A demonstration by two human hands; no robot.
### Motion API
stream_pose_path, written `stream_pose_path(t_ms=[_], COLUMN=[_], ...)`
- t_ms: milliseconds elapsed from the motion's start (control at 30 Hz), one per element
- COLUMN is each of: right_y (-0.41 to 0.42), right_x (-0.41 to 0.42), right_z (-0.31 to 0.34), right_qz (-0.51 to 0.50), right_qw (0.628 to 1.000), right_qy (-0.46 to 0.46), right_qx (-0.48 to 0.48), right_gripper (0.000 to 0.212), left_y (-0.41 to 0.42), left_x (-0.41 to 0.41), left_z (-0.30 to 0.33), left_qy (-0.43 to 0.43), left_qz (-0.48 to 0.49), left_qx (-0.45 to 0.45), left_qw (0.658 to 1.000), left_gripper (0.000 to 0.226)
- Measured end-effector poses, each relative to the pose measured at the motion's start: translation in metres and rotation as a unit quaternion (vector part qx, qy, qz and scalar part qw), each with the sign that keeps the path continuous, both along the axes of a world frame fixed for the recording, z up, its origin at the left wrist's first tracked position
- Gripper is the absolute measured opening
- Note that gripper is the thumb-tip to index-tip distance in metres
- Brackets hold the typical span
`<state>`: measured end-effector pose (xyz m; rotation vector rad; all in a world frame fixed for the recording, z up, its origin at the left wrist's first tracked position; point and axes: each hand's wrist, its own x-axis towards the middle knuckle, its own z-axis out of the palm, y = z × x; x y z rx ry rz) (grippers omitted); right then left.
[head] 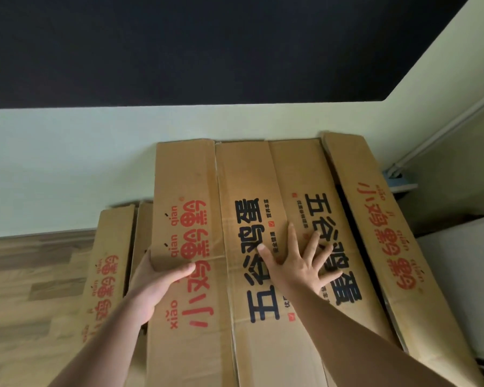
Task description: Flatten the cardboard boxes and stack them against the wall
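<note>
Pale wall (67, 163) above wood floor (25, 289). Flattened box (249, 177) leaning against it, long axis running up and away from the hands. Left hand (154, 286) gripping its left edge; right hand (299, 263) open, pressed flat mid-panel, nearer the centre. Another flattened box (109, 261) behind left.

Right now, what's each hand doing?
Left hand: closed on the left edge of the front flattened box.
Right hand: open, fingers spread, pressing flat on that box.
</note>
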<state>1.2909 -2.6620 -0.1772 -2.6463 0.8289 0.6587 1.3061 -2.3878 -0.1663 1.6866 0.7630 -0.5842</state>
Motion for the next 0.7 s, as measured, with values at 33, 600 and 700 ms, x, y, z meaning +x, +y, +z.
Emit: stream_pose_path(t_ms=[33, 600, 700], right_y=[0.004, 0.000, -0.004], right_x=[0.000, -0.003, -0.043], right_z=[-0.008, 0.037, 0.059], right_qz=[0.004, 0.060, 0.075], right_qw=[1.000, 0.997, 0.996], right_qy=[-0.003, 0.055, 0.047], right_qx=[-0.022, 0.008, 0.028], right_gripper=[0.101, 0.095, 0.100], left_y=[0.000, -0.003, 0.004], left_x=[0.001, -0.029, -0.057], left_z=[-0.008, 0.014, 0.030], left_qy=[-0.004, -0.150, -0.166], left_qz=[0.000, -0.159, -0.202], left_qx=[0.001, 0.231, 0.246], left_qw=[1.000, 0.948, 0.933], left_gripper=[0.085, 0.103, 0.114])
